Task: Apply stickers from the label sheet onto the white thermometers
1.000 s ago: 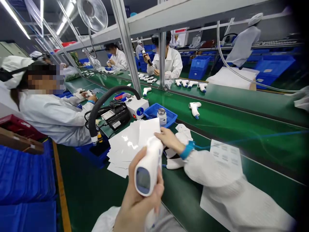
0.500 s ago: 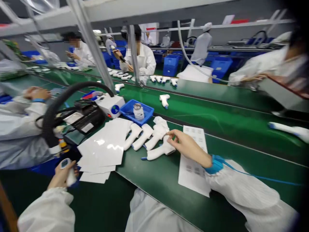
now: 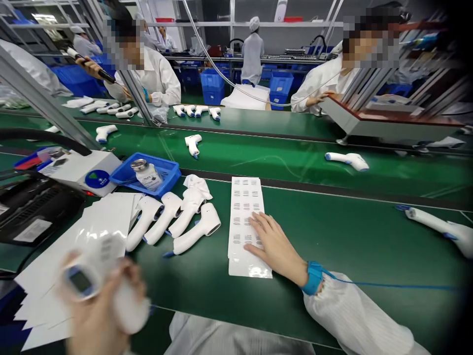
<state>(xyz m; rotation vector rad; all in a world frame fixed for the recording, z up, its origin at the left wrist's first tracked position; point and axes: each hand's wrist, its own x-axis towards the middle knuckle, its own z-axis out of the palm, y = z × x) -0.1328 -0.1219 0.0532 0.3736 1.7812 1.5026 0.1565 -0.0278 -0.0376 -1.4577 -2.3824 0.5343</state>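
Note:
My left hand (image 3: 101, 310), smeared by motion, is closed round a white infrared thermometer (image 3: 83, 281) with a small display, over the front of the bench. My right hand (image 3: 275, 241) lies with spread fingers on a sheet of printed labels (image 3: 240, 261); a blue wrist strap (image 3: 313, 278) circles that wrist. To its left, several white thermometers rest in a row; the nearest thermometer (image 3: 197, 231) points its blue-tipped handle to the left. A crumpled white cloth (image 3: 197, 187) sits on one of them.
Glossy white sheets (image 3: 62, 256) are stacked at left, partly behind my left hand. Behind them stand a white box (image 3: 81, 170) and a blue tray (image 3: 172, 167) holding a metal-capped bottle (image 3: 148, 175). Thermometers lie on the green conveyor (image 3: 258, 148). Co-workers sit across it.
My left hand has raised its thermometer from beside the bench to over its front. My right hand has left the nearest thermometer for the label sheet. The view has turned right.

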